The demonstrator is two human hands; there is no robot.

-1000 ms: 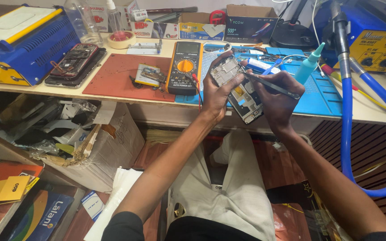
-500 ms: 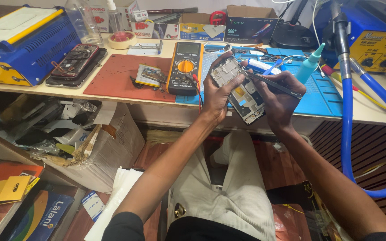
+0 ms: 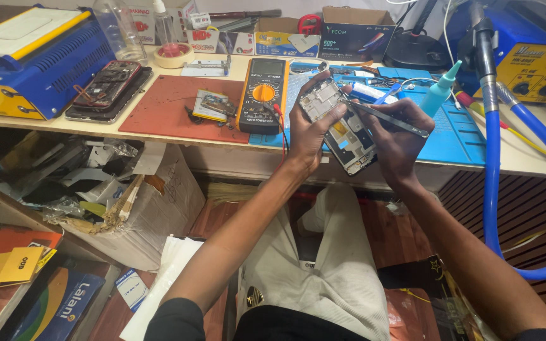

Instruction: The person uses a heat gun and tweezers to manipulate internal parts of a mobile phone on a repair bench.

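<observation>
The left hand [image 3: 311, 126] holds an opened phone frame [image 3: 342, 126] in the air just above the front edge of the workbench [image 3: 159, 136], fingers curled around its upper end and thumb wrapped along its near side, so the exposed inner face with its small boards and connectors tilts up toward the camera. The right hand [image 3: 396, 136] supports the lower part of the frame from the other side and pinches a thin dark metal tool [image 3: 390, 120], likely tweezers, between thumb and fingers; the tool lies across the frame's upper right side, and its tip seems to rest on or just above the inner parts, though the exact contact is too small to tell. Behind the hands, on the bench, sit a yellow-and-black multimeter [image 3: 262, 95] with its red lead [image 3: 281, 120] trailing over the front edge, a blue work mat [image 3: 450, 136] with a teal-capped squeeze bottle [image 3: 440, 95], and a red mat [image 3: 172, 107] bearing a small loose part [image 3: 211, 105]. As I judge it, the main risk is a slip: the frame hangs unsupported over the lap, so a hard push with the metal tip could skid across a connector, scratch a board or tear a ribbon. A loosened grip could drop the frame to the floor, and any small piece freed would fall among the clutter below.
</observation>
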